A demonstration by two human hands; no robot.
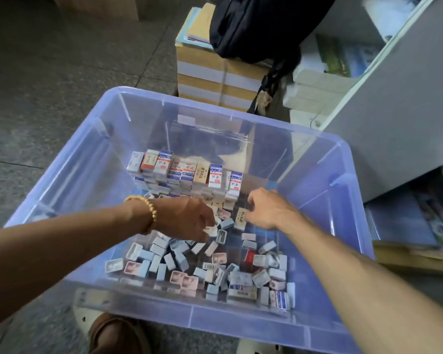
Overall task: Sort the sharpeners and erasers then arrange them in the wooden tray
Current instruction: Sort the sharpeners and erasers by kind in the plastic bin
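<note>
Both hands inside translucent blue plastic bin (128,103); left hand (187,218), beaded bracelet (149,208) at wrist, fingers curled down onto a small white piece, grip unclear; right hand (266,213) pinching beige-wrapped eraser (241,218) just left of its fingertips; stacked wrapped erasers (184,172) beyond both hands; loose pale blue and white sharpeners and erasers (202,267) scattered nearer, beneath the forearms.

Both forearms extended; left hand (189,221) fingers curled down; right hand (269,213) pinching.
</note>
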